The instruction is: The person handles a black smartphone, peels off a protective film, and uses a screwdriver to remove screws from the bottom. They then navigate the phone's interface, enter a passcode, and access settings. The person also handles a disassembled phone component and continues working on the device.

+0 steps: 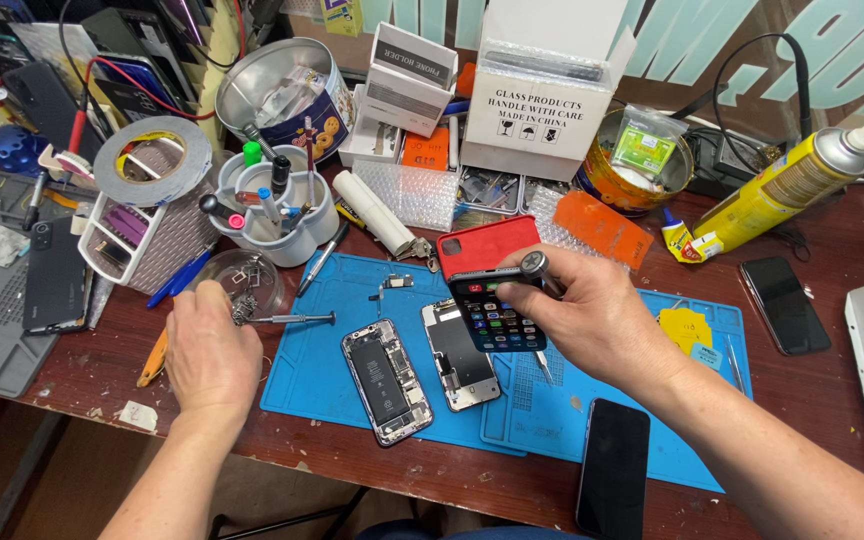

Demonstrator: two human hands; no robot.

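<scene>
the right hand (pixel 592 315) hovers over the blue work mat (pixel 322 380), its fingers curled around a small screwdriver (pixel 512 268) whose dark knurled handle pokes out above the thumb; the tool lies across the top edge of a lit phone (pixel 492 315) that leans on a red phone case (pixel 487 245). the left hand (pixel 212 350) rests at the mat's left edge on the wooden table (pixel 822 390), fingers bent and pressed together, pinching a small metal part (pixel 244 310) beside a clear shallow dish (pixel 247 275); just what the fingertips hold is too small to tell. a second thin screwdriver (pixel 297 319) lies just right of that hand, pointing toward the mat. on the mat, an opened phone body (pixel 385 380) with its battery showing lies face up, and right beside it lies its detached screen (pixel 460 355), partly under the lit phone. a dark phone (pixel 614 465) lies at the near edge of the mat, another dark phone (pixel 785 305) sits well to the right, and a yellow spray can (pixel 787 190) lies tilted behind it. a white cup of pens (pixel 277 205) and a roll of tape (pixel 152 160) stand at the back left.
</scene>
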